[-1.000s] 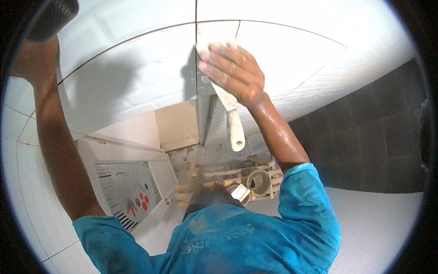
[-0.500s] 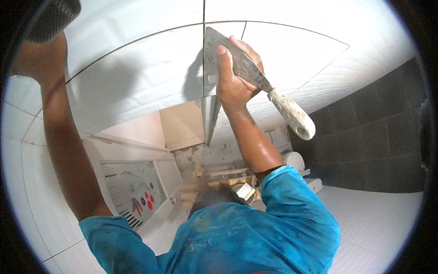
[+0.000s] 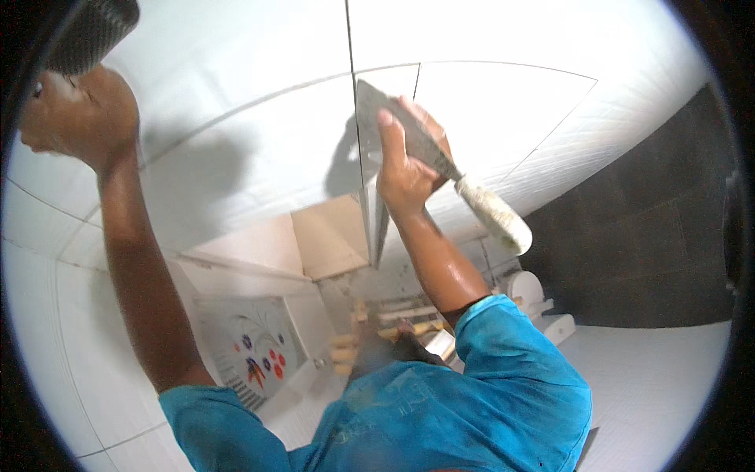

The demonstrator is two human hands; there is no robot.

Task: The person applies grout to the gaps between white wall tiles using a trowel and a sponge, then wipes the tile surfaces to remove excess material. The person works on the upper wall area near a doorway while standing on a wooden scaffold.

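Note:
My right hand grips a putty knife by its metal blade, thumb on the near face and fingers behind. Its pale, smeared handle points down to the right, free of the hand. The blade's tip is at the dark vertical joint between white wall tiles; whether it touches cannot be seen. At the upper left my left hand is raised by the tiles with its fingers curled in, partly cut off by the dark rim. What it holds, if anything, is hidden. A black textured object covers the space just above it.
Below the tiles, at left, is a white door with a flower-patterned panel. A beige panel shows beside the tiled corner. A white toilet stands beyond my right arm. Dark tiles cover the surface at right.
My left hand has come lower and further into view, its fingers now curled. The view has shifted, so the wall and right hand sit lower. The putty knife keeps its place by the joint.

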